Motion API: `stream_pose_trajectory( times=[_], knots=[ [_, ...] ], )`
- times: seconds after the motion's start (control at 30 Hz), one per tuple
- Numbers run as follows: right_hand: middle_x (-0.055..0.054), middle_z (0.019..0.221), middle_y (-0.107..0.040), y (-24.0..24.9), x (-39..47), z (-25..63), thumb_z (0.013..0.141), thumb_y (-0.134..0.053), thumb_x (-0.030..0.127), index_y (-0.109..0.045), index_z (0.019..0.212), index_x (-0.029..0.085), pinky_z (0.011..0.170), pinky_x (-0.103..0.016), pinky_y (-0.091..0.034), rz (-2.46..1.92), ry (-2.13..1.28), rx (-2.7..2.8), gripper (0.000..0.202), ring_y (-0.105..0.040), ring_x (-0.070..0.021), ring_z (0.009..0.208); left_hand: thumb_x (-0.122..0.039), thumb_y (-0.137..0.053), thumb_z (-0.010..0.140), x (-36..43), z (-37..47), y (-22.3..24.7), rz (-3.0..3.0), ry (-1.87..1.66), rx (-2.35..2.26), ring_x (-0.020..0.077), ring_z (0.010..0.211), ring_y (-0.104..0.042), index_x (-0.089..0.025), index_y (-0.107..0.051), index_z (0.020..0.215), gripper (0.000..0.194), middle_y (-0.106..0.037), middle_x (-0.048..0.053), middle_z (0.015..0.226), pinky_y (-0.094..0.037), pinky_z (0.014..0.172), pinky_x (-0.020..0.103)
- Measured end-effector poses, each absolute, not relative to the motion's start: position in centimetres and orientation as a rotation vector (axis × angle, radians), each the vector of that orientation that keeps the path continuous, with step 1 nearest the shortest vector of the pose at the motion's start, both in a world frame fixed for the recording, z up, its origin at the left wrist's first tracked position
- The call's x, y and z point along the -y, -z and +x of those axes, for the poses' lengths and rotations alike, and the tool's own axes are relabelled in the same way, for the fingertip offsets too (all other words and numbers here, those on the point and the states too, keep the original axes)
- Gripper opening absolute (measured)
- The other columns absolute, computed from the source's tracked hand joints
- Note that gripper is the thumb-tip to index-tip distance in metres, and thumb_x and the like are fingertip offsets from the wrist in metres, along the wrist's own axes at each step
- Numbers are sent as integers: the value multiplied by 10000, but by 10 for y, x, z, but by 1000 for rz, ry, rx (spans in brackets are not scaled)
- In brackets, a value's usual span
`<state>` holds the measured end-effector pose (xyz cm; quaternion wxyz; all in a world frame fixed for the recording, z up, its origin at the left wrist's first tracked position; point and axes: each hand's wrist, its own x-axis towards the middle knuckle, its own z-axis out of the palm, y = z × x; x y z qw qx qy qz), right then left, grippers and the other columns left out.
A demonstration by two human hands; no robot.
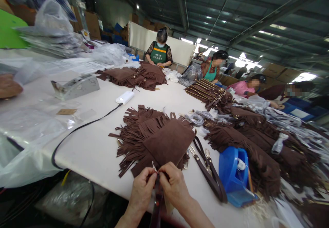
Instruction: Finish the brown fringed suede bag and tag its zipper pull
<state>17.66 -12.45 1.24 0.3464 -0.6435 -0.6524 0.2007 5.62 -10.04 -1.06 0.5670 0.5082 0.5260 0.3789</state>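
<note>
Both my hands meet at the table's near edge. My left hand [142,188] pinches a thin white string [154,166] from the left. Close against it, the fingers of my right hand [172,180] are pressed together at the top of a dark brown strap [157,205], which hangs down between my wrists. A pale tag partly shows beneath my right hand. Just beyond my fingers lies a brown fringed suede bag [171,140] on more fringed pieces. Right of it rest dark straps with metal clips [208,173].
A blue tape dispenser [233,176] stands at the right, beside piled brown bags [246,145]. A white device [125,97] with a black cord lies left of centre, near a grey dispenser [75,87]. Several people work across the table.
</note>
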Motion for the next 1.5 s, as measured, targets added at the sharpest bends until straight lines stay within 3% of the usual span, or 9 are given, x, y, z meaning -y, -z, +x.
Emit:
stream_pose_trajectory(
  times=[0.2,0.5,0.7,0.83,1.0,1.07,1.17,1.3,1.5],
  knots=[
    [-20,689,-562,-10,126,177,761,-458,122,-594,690,164,582,-225,-398,-1675,-536,1623,159,-539,-126,632,-390,-582,617,100,56,10,1113,-921,-1205,121,458,-454,-184,-597,653,209,-535,-35,505,-350,478,239],
    [-14,705,-558,-7,136,179,819,-428,141,-551,758,177,586,-228,-411,-1681,-428,1601,142,-535,-123,634,-240,-574,582,100,57,3,794,-913,-996,67,415,-367,-149,-556,573,93,-469,-53,421,-265,445,200],
    [-47,781,-600,26,178,179,816,-521,260,-530,889,204,633,-295,-450,-1784,-119,1624,92,-574,-188,711,-243,-554,572,99,56,0,553,-934,-869,49,374,-369,-167,-452,574,126,-602,-8,581,-219,408,206],
    [-77,875,-643,44,190,176,800,-548,299,-521,1032,198,665,-304,-492,-1864,-189,1489,254,-616,-211,756,-238,-579,578,100,52,1,510,-916,-818,35,361,-340,-170,-461,603,138,-520,-58,510,-214,407,197],
    [-70,862,-674,37,186,189,803,-471,182,-561,1073,190,674,-285,-499,-1807,-262,1666,286,-640,-198,751,-263,-627,574,101,42,7,607,-776,-878,17,346,-289,-149,-494,588,175,-434,-73,437,-142,401,190],
    [-72,836,-672,29,183,195,798,-437,174,-600,1024,193,675,-305,-484,-1793,-357,1675,279,-630,-207,750,-280,-637,578,103,37,8,647,-718,-915,17,340,-275,-147,-494,578,195,-407,-78,404,-123,408,192],
    [-40,644,-628,13,178,198,762,-476,253,-633,780,172,540,-266,-435,-1791,-824,1305,178,-571,-168,583,-304,-659,584,106,33,9,655,-670,-917,19,341,-282,-150,-491,595,227,-421,-78,406,-129,418,192],
    [15,480,-535,-5,172,191,587,-619,301,-566,599,144,392,-196,-288,-1528,-1420,598,165,-442,-86,404,-353,-680,620,110,33,5,601,-659,-820,25,371,-306,-165,-483,638,273,-466,-71,467,-165,427,188],
    [-9,569,-611,-3,168,171,449,-772,278,-563,626,134,500,-225,-419,-1288,-1662,282,309,-550,-101,488,-462,-687,617,119,27,-1,758,-580,-847,41,392,-307,-157,-542,674,342,-427,-72,402,-193,439,185]
  ],
)
